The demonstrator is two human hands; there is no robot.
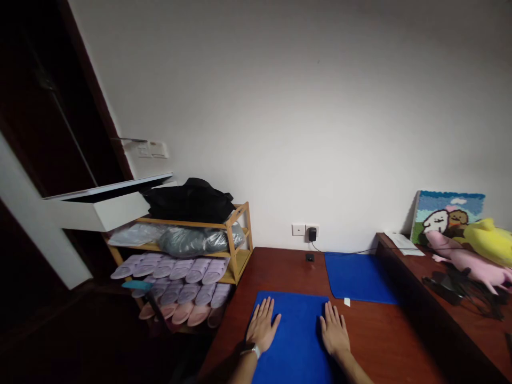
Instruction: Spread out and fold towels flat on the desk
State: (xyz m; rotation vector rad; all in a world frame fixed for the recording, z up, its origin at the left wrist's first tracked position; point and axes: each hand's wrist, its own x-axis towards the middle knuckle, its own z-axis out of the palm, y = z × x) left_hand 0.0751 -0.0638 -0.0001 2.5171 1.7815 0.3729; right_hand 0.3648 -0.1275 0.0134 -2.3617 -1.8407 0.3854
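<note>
A blue cloth lies spread on the reddish-brown wooden table. My left hand rests flat on the cloth's left edge, fingers stretched out and holding nothing; a watch is on that wrist. Flat on the right edge of the same cloth is my right hand, its fingers pointing away from me. Farther back, to the right, a second blue cloth lies on the table. Just in front of it is a small white piece, perhaps a tag or paper.
A wooden rack with slippers, wrapped bags and a black bag stands left, beside a white box. Behind the table, a plug sits in the wall socket. Plush toys and a dog picture are right.
</note>
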